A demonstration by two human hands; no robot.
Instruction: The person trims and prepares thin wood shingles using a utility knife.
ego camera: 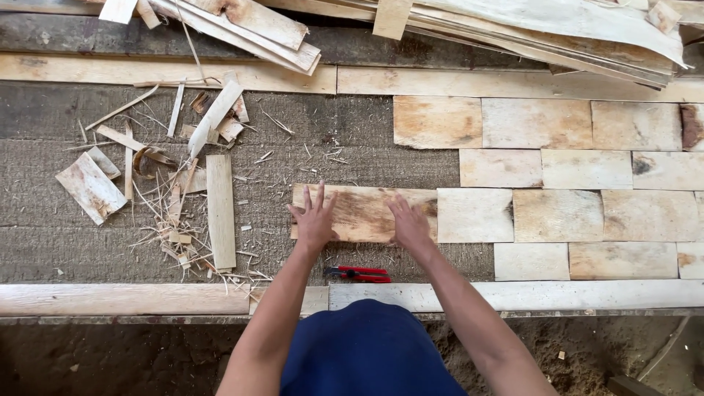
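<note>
Both of my hands press flat on a pale veneer sheet (363,213) that lies on the grey felt-like bed (352,139). My left hand (314,218) rests with fingers spread on the sheet's left end. Near the sheet's right end lies my right hand (408,220), also flat, beside the neighbouring sheet (474,215). Neither hand grips anything. The sheet sits at the left end of a row of similar veneer pieces (557,215).
Red-handled cutters (359,274) lie just below the sheet, near the wooden front rail (513,295). Veneer scraps and splinters (183,183) are scattered at the left. Stacked veneer strips (528,26) lie along the back. Several rows of laid sheets (579,147) fill the right side.
</note>
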